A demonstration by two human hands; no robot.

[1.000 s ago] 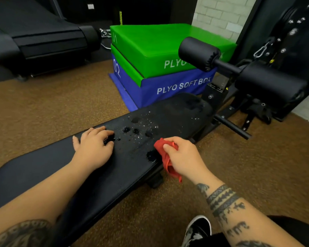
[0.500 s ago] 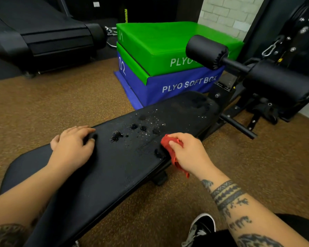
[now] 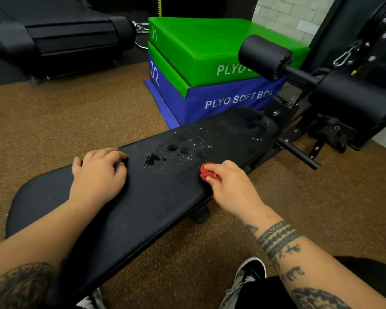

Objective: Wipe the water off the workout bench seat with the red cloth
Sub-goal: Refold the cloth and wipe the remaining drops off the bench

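Your right hand [image 3: 232, 186], right of centre frame, clamps a bunched red cloth [image 3: 206, 172] against the near edge of the black padded bench seat [image 3: 143, 208]; only a crumpled red wad shows past your fingertips [image 3: 210, 167], the rest hidden under your palm. Water [image 3: 176, 150] beads and pools in dark glossy patches on the textured vinyl, just up-left of the cloth. Your left hand [image 3: 98, 175] rests fingers together, curled on the seat's far edge, centre-left. Green and blue soft plyo boxes [image 3: 210, 70] stack at upper centre on speckled brown flooring [image 3: 65, 121]
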